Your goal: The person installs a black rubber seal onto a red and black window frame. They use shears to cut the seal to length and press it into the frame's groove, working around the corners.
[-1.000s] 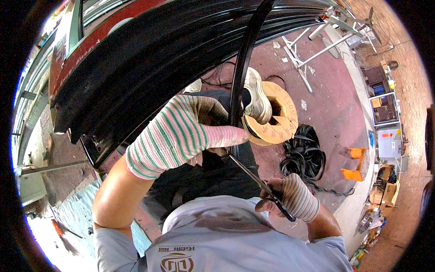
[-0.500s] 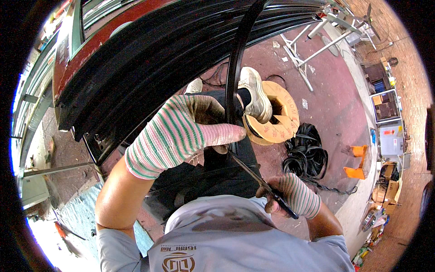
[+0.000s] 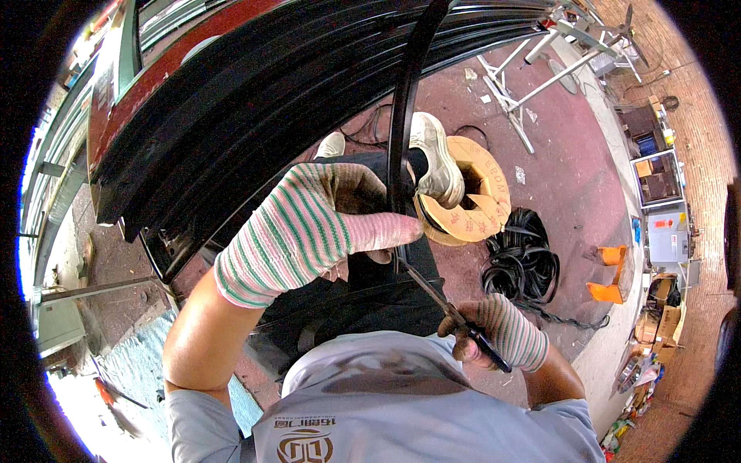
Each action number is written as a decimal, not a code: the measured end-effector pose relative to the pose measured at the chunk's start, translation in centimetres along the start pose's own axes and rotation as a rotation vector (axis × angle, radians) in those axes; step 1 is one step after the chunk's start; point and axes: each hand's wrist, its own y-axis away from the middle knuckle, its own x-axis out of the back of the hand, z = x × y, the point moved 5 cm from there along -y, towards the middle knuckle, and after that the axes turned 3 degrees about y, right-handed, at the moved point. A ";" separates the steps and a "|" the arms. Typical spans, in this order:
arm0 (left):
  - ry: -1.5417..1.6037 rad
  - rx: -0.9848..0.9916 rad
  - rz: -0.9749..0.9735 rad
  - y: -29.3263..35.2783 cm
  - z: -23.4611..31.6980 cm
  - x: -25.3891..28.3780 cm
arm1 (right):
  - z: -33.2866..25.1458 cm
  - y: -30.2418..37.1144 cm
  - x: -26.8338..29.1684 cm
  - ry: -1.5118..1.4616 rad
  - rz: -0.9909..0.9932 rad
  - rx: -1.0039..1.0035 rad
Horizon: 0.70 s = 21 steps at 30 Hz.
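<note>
My left hand (image 3: 301,228), in a pink, white and green striped glove, is closed on a long black rubber strip (image 3: 399,131), the thumb laid across it. The strip runs up from this grip, over the dark lengths behind. Lower right, my right hand (image 3: 509,332) wears a similar striped glove and grips a pair of scissors (image 3: 430,289) by dark handles. Their blades point up and left, with the tips just below my left thumb at the strip's lower end. Whether the blades touch the strip I cannot tell.
Long black profiles (image 3: 255,100) lie stacked across the upper left. My shoe (image 3: 440,166) rests by a yellowish cardboard spool (image 3: 463,224). A heap of black strip (image 3: 525,258) lies on the reddish floor, with an orange stand (image 3: 610,274) farther right. A white metal trestle (image 3: 532,89) stands at upper right.
The scissors' tips have shifted very slightly to the right. Both hands keep the same grips, with hardly any other movement.
</note>
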 end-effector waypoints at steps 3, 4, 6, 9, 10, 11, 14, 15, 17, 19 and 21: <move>-0.001 0.001 0.016 0.1 0.1 -0.2 | -0.2 0.0 -0.2 -0.009 0.032 0.005; -0.008 -0.001 0.022 0.1 0.2 -0.3 | -0.4 0.0 -0.2 0.006 0.048 0.035; -0.006 0.003 0.021 0.1 0.2 -0.3 | -0.7 0.0 -0.1 0.036 0.080 0.095; 0.013 0.017 0.018 0.2 0.1 -0.1 | -0.2 -0.2 0.0 0.107 0.073 0.075; 0.010 0.018 0.014 0.1 0.0 -0.1 | 0.1 -0.2 0.0 0.118 0.083 0.090; 0.007 0.019 0.009 0.0 -0.1 -0.1 | 0.4 -0.2 0.0 0.129 0.092 0.105; 0.013 0.056 0.054 0.1 0.3 -0.1 | -0.1 -0.2 0.2 0.098 0.097 0.178; 0.027 0.077 0.046 0.2 0.5 -0.2 | -0.3 -0.1 0.3 0.077 0.094 0.207; 0.055 0.117 0.031 0.4 0.6 -0.4 | 0.0 -0.1 0.2 0.099 0.112 0.167; 0.066 0.113 0.028 0.2 0.3 -0.3 | 0.1 -0.1 0.2 0.085 0.109 0.136; 0.072 0.115 0.020 0.1 0.2 -0.4 | 0.1 -0.1 0.3 0.035 0.085 0.115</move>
